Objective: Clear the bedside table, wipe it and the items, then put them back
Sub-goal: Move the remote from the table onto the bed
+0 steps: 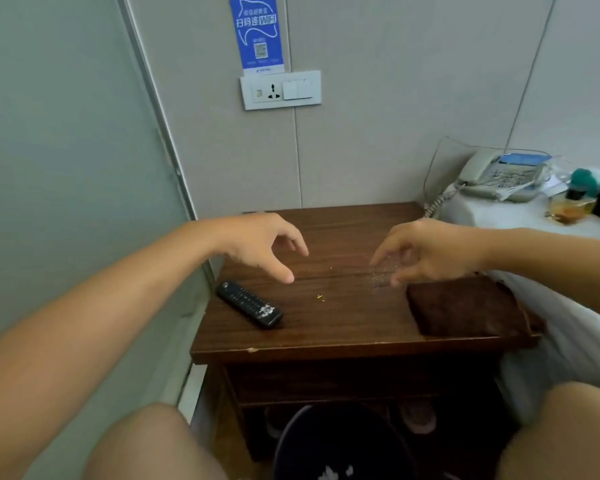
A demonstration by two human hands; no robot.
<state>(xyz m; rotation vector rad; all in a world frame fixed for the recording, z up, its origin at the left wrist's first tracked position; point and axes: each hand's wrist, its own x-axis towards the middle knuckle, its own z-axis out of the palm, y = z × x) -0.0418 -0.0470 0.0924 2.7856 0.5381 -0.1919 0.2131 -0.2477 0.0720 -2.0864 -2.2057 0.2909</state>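
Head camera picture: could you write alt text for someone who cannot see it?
Two bare hands, left and right, hover with loosely curled fingers, holding nothing, over a dark brown wooden bedside table. A black remote control lies at its left, a folded dark brown cloth at its right.

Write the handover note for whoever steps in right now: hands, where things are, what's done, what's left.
Hands: left hand and right hand both hover empty, fingers loosely curled, over the bedside table.
Things: remote control lies on the table's left front; brown cloth lies folded on its right front; telephone and small bottles sit on the white bed surface to the right.
Done: most items are off the table.
Left: move the remote, wipe away the crumbs, wipe the items, put them back.
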